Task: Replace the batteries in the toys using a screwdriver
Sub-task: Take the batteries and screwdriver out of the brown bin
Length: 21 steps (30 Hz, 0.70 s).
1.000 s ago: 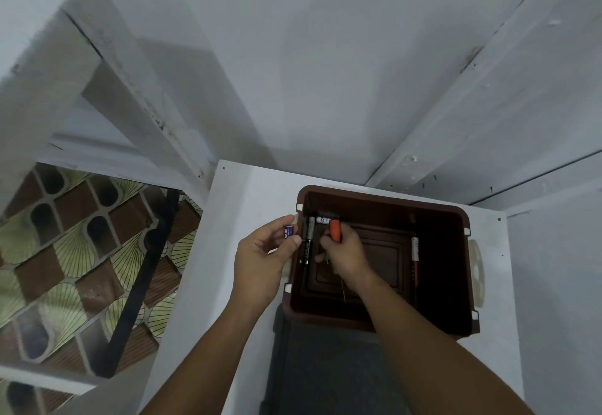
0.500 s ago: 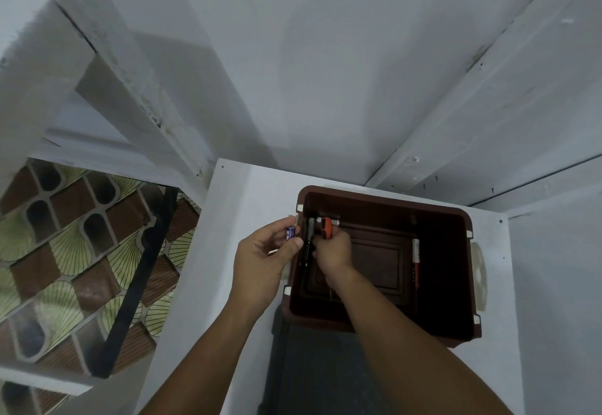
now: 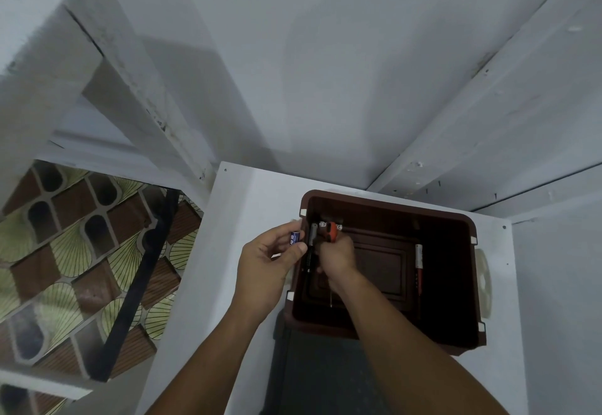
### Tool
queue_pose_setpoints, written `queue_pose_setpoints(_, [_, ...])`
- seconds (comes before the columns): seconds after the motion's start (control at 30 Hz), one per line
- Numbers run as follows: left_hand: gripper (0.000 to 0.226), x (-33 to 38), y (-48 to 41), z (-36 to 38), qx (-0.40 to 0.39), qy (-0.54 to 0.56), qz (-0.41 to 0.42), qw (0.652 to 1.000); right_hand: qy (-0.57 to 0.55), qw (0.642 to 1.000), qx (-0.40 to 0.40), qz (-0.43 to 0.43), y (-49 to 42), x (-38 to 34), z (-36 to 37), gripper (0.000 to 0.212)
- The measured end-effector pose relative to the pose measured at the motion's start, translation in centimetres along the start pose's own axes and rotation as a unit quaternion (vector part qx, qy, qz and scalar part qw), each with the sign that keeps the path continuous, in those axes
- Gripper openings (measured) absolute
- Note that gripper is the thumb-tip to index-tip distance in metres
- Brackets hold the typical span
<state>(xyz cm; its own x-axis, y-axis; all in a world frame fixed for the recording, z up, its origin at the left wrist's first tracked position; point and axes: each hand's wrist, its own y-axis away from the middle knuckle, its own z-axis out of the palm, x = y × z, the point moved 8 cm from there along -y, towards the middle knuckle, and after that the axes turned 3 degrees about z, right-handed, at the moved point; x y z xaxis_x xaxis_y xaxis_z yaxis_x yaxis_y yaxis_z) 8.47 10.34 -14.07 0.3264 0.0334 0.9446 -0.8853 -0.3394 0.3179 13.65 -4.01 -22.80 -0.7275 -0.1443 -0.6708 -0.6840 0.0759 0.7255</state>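
White bench [image 3: 247, 206], brown bin [image 3: 391, 207]: left hand [image 3: 270, 268] pinches a blue battery [image 3: 294, 238], probably keeping it handy, while right hand [image 3: 337, 256] grips the orange screwdriver [image 3: 331, 231] inside.

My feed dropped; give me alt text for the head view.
The right hand grips an orange-handled screwdriver inside a brown box on a white table. The left hand pinches a blue battery at the box's left rim.

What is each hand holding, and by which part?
The left hand pinches a small blue battery by its sides, between thumb and fingertips. The right hand grips a screwdriver by its orange handle, inside the brown box.
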Motion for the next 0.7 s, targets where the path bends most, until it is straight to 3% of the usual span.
queue_pose_setpoints(0.37, [0.034, -0.1, -0.2, 0.0, -0.006, 0.009, 0.006, 1.000, -0.044, 0.995, -0.081, -0.023, 0.0, -0.2, 0.1, 0.010])
queue_pose_setpoints(0.53, [0.035, -0.1, -0.2, 0.0, -0.009, 0.000, 0.007, 1.000, -0.135, 0.990, 0.009, 0.030, -0.5, 1.1, -2.1, 0.014])
queue_pose_setpoints(0.7, [0.033, -0.1, -0.2, 0.1, -0.010, -0.003, 0.011, 1.000, -0.145, 0.987, 0.067, 0.008, -0.7, 1.1, -3.1, 0.024])
